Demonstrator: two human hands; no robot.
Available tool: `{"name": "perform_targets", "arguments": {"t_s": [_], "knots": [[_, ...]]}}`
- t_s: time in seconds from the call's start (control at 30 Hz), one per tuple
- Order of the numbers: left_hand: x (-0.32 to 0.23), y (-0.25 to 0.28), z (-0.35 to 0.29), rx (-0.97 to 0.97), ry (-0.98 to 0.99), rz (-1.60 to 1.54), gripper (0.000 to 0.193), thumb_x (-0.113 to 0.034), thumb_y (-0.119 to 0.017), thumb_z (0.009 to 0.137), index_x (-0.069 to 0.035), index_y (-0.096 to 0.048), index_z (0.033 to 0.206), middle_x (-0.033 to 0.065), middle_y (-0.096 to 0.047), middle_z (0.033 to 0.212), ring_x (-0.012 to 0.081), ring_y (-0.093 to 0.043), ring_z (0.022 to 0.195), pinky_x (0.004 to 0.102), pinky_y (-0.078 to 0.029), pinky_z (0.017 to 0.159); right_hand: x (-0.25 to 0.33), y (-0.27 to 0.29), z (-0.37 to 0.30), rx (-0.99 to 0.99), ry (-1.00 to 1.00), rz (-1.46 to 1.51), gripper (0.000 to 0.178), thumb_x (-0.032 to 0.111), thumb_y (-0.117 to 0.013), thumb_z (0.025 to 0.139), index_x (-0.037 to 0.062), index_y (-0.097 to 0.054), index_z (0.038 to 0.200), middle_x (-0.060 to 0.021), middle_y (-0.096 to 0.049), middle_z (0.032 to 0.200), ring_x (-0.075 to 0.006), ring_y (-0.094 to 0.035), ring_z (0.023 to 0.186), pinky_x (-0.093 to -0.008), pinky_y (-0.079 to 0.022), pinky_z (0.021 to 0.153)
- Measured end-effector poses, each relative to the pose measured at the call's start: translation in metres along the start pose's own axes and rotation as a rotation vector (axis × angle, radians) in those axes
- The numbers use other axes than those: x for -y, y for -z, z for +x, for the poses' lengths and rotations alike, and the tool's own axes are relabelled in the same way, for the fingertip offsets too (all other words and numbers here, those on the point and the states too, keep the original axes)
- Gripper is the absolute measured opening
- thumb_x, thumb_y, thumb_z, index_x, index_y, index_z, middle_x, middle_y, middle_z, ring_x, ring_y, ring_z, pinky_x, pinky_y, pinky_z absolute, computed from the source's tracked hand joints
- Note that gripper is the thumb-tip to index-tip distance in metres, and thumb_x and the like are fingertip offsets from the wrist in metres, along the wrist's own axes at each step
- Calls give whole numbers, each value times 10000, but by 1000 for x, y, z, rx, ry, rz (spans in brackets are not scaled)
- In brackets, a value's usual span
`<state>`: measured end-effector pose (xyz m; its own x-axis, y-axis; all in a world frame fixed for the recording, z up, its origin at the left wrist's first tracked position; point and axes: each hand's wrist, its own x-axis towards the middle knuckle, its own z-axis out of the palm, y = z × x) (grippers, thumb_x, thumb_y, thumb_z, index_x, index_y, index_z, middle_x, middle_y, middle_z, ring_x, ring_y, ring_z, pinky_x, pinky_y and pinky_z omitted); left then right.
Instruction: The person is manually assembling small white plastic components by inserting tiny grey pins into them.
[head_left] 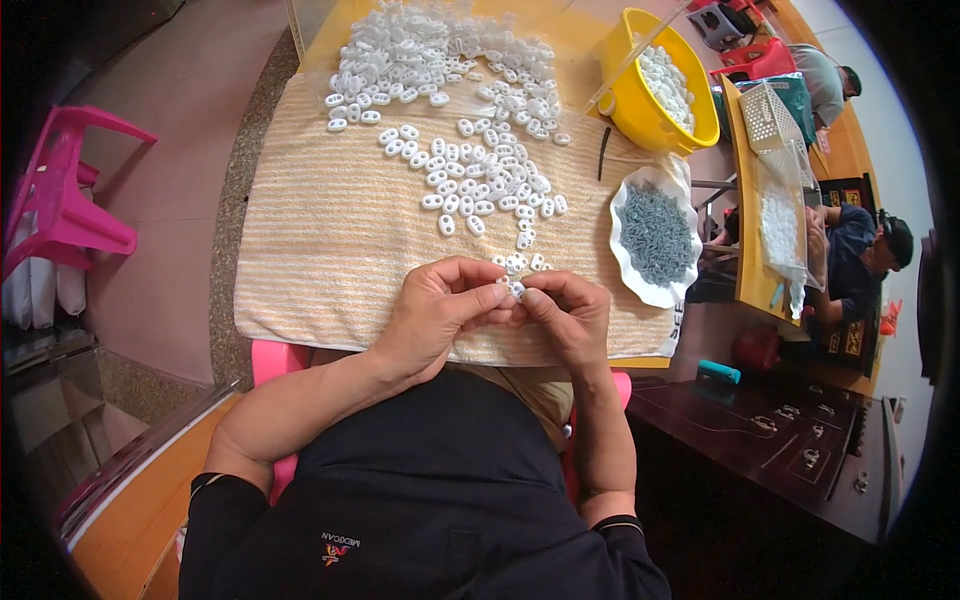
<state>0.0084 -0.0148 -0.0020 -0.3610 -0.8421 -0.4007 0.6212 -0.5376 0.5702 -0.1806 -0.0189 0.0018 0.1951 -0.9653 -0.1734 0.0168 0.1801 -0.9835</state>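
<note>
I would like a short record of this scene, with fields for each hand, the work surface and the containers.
left hand: fingertips pinch a small white piece
right hand: fingertips meet the same piece
work surface: striped towel scattered with white oval pieces
yellow bowl: holds more white pieces
white dish: holds small grey parts

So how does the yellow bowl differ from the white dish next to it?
The yellow bowl is deep and round, while the white dish is shallow with a wavy rim. The yellow bowl holds white pieces like the white oval rings spread over the striped towel; the white dish holds a heap of small grey parts. The bowl sits farther from the hands. Both stand at the towel's right side.
</note>
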Motion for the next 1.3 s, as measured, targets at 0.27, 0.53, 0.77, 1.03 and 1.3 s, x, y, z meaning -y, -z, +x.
{"name": "perform_targets", "arguments": {"t_s": [0.27,0.53,0.77,1.03,1.3], "knots": [[2,0,0,-4,-31,6,160,-21,-619,886,7,-603,1042,103,-673,919,150,-671,816,269,-567,766,3,-3,-1,11,-22,9,168,-13,-643,864,-78,-627,1018,-124,-683,822,-172,-672,716,-275,-557,660],[3,0,0,-9,-46,22,169,-33,-631,880,0,-605,1045,91,-673,910,133,-660,809,249,-554,738,2,-2,-1,40,-19,43,233,-28,-654,849,-80,-618,1073,-129,-684,861,-177,-674,739,-270,-551,676],[4,0,1,-25,-57,14,177,-30,-634,874,4,-604,1045,95,-672,918,139,-658,810,247,-544,743,3,-5,-2,24,-20,63,252,-31,-646,855,-76,-610,1101,-130,-684,877,-176,-675,754,-270,-552,680],[3,-3,-1,-29,-70,38,172,-35,-640,873,7,-604,1037,97,-672,915,140,-657,797,246,-541,723,3,-3,-2,36,33,-19,250,-57,-640,850,-70,-613,1099,-123,-679,884,-171,-673,760,-269,-556,683],[1,-3,-1,-56,-49,86,161,-41,-636,879,6,-603,1030,93,-673,914,123,-659,789,237,-562,731,3,-5,-1,27,71,-29,232,-80,-624,850,-72,-614,1081,-119,-672,890,-169,-669,779,-273,-557,679]]}}
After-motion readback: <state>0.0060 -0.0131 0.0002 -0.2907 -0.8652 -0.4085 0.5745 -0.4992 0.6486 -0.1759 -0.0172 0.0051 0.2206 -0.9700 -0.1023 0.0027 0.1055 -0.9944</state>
